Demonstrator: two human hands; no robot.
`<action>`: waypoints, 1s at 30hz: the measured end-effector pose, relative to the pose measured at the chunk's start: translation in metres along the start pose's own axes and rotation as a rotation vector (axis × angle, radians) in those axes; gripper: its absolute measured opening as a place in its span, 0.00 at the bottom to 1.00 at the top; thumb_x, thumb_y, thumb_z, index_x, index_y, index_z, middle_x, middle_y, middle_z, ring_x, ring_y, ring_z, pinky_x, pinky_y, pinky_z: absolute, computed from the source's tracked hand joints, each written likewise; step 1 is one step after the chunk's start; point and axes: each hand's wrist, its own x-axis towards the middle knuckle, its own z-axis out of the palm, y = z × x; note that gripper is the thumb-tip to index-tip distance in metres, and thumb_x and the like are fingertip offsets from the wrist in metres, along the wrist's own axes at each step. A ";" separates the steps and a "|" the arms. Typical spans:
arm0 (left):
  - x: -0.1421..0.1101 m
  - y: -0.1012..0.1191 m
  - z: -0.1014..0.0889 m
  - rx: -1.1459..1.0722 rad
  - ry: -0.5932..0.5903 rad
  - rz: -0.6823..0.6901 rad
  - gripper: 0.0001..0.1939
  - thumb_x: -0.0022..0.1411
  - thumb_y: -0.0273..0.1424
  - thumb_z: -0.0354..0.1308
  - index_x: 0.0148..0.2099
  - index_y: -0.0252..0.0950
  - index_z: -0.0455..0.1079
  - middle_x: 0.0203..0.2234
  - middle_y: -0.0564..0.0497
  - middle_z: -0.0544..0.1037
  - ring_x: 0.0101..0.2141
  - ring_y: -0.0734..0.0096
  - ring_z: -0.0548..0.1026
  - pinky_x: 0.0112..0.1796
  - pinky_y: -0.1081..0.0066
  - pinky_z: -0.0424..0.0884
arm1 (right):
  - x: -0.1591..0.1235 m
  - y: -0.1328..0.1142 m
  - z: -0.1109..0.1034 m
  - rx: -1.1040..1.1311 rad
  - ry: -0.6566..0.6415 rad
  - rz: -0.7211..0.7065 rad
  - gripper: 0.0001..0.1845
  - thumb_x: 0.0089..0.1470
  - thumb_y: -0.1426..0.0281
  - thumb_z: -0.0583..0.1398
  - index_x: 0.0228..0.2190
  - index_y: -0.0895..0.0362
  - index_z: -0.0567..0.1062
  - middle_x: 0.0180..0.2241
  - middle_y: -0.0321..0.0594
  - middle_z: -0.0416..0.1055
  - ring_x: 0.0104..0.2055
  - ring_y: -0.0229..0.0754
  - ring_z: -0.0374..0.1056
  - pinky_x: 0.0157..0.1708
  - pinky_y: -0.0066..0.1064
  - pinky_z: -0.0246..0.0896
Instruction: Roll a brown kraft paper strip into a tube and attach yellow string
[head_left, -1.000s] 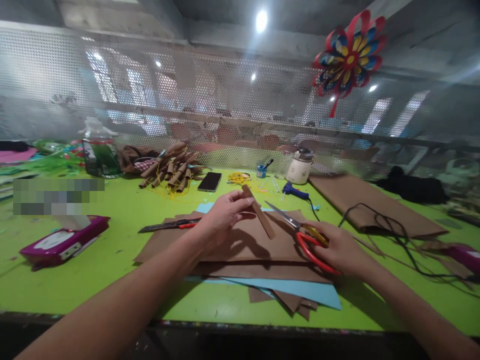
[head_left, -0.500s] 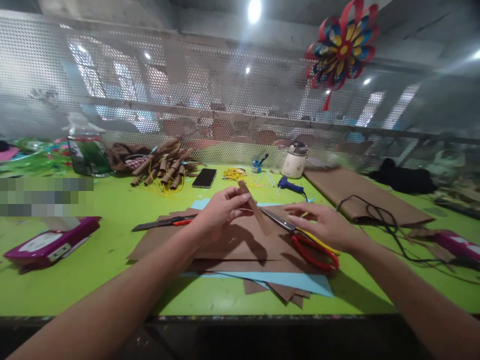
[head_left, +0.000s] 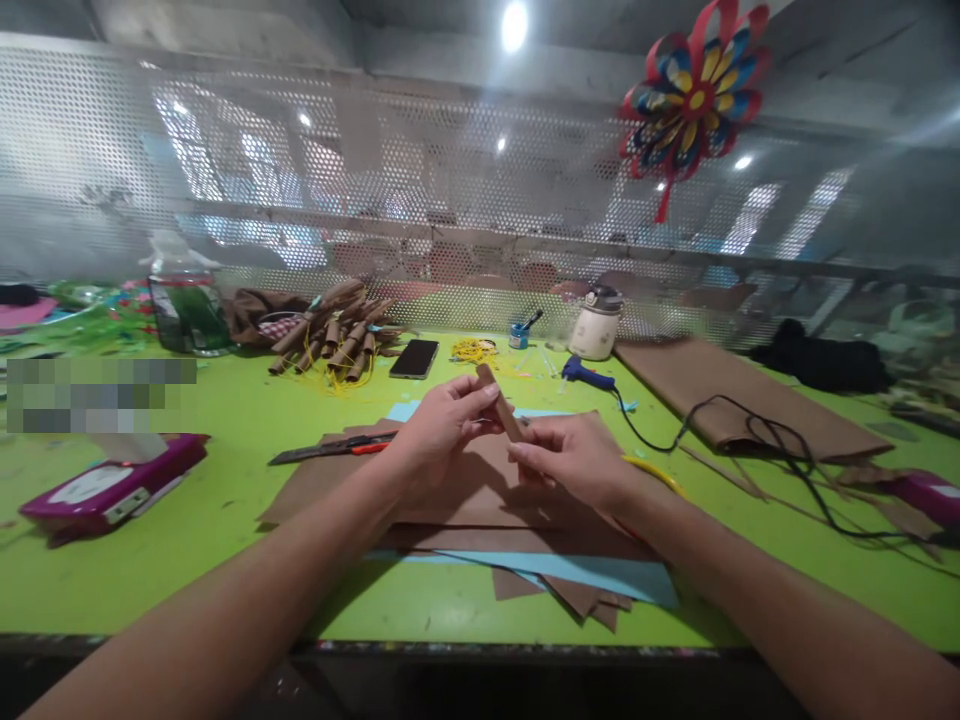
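Note:
Between my two hands is a narrow brown paper strip (head_left: 496, 398), tilted above the stacked paper. My left hand (head_left: 448, 415) pinches it near its upper end. The fingers of my right hand (head_left: 574, 452) are closed on its lower end. Beneath them lie brown paper sheets (head_left: 457, 490), with light blue paper (head_left: 600, 575) showing under their near edge. Scissors (head_left: 654, 474) lie mostly hidden behind my right hand and wrist, with a yellow handle loop showing. Left of my left hand, a utility knife (head_left: 330, 450) with a black and red body rests on the paper.
Behind the paper are a phone (head_left: 415, 359), rolled brown paper tubes (head_left: 341, 335), yellow string (head_left: 474, 350), a blue glue gun (head_left: 589, 374) and a white bottle (head_left: 595, 325). A folded brown sheet (head_left: 742, 395) and black cord lie right, a purple power strip (head_left: 116, 485) left.
My right hand has come away from the scissors, moved left and closed on the strip's lower end. The scissors now lie mostly behind that hand. My left hand keeps its pinch.

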 end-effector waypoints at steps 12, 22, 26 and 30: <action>0.003 0.001 -0.002 -0.013 -0.099 0.053 0.10 0.56 0.32 0.61 0.40 0.34 0.70 0.31 0.51 0.76 0.34 0.70 0.74 0.40 0.65 0.68 | -0.003 0.016 0.001 -0.357 0.256 -0.371 0.10 0.55 0.70 0.57 0.24 0.59 0.73 0.21 0.33 0.68 0.22 0.32 0.58 0.23 0.25 0.50; 0.003 0.008 -0.007 -0.019 -0.161 -0.050 0.22 0.60 0.39 0.57 0.53 0.36 0.64 0.40 0.43 0.77 0.41 0.59 0.74 0.41 0.59 0.70 | 0.002 0.031 -0.018 -0.871 0.394 -0.398 0.08 0.55 0.68 0.56 0.31 0.60 0.73 0.31 0.45 0.70 0.34 0.43 0.65 0.34 0.31 0.55; 0.005 0.007 -0.004 0.017 -0.032 -0.116 0.14 0.59 0.30 0.57 0.48 0.32 0.67 0.34 0.45 0.77 0.36 0.66 0.75 0.39 0.63 0.73 | 0.004 0.031 -0.020 -0.893 0.382 -0.423 0.07 0.56 0.69 0.56 0.32 0.60 0.73 0.31 0.45 0.69 0.35 0.43 0.64 0.35 0.31 0.56; 0.008 0.005 -0.003 -0.055 -0.004 -0.106 0.14 0.62 0.35 0.54 0.44 0.30 0.68 0.34 0.43 0.77 0.34 0.66 0.76 0.38 0.64 0.73 | 0.003 0.032 -0.015 -0.872 0.443 -0.395 0.09 0.56 0.68 0.56 0.28 0.60 0.72 0.29 0.43 0.70 0.32 0.42 0.64 0.32 0.31 0.54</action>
